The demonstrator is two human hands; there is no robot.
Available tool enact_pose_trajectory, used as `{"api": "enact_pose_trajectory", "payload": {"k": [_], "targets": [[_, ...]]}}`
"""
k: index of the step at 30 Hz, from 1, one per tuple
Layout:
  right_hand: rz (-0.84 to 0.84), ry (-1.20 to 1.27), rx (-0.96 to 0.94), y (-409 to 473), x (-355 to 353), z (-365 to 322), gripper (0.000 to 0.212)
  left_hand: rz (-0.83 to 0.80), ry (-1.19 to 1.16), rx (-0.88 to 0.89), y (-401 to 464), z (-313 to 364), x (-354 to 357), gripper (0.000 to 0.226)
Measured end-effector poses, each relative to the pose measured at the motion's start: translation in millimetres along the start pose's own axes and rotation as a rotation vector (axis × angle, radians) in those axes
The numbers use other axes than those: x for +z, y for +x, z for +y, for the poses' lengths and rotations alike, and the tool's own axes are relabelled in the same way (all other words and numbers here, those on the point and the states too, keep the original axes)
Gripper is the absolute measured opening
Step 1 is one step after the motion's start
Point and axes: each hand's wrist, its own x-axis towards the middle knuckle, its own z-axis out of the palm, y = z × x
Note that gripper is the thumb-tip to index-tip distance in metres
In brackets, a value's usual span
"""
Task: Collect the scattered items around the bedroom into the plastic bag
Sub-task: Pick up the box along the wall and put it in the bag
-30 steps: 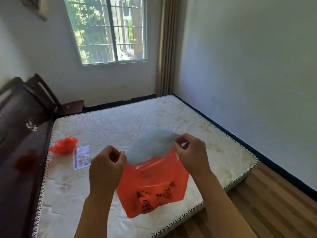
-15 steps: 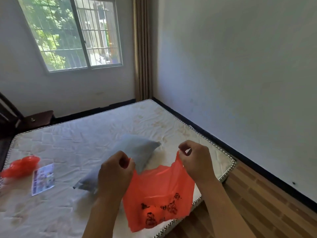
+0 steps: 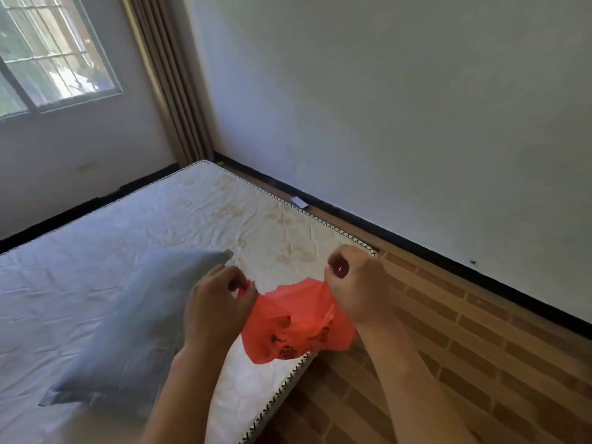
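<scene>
Over the near corner of the bare mattress (image 3: 166,238), the left hand (image 3: 217,306) and right hand (image 3: 355,290) each pinch an upper edge of the red plastic bag (image 3: 294,328) (dark print on its front), stretched between them beside a grey pillow (image 3: 128,322).

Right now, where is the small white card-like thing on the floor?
In the head view, the small white card-like thing lies on the wooden floor in the gap between the right edge of the white mattress and the black skirting board, far from both hands.
</scene>
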Motion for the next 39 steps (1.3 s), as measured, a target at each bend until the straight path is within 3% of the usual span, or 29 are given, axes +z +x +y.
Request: {"api": "enact_pose_trajectory", "payload": {"k": [13, 30, 39], "targets": [[0.063, -0.276, 0.212, 65.4, -45.1, 109.4, 0.018, -0.211, -0.162, 0.335, 110.3, 66.8, 144.4, 0.016], [0.229, -0.459, 0.453, 143.8, -106.5, 196.8, 0.018, -0.455, -0.417, 0.516, 210.7, 187.4, 296.1, 0.023], [0.308, -0.438, 0.509, 195.4, -151.3, 313.1, 0.018, -0.473, -0.466, 0.516, 256.0, 272.5, 403.1, 0.02]]}}
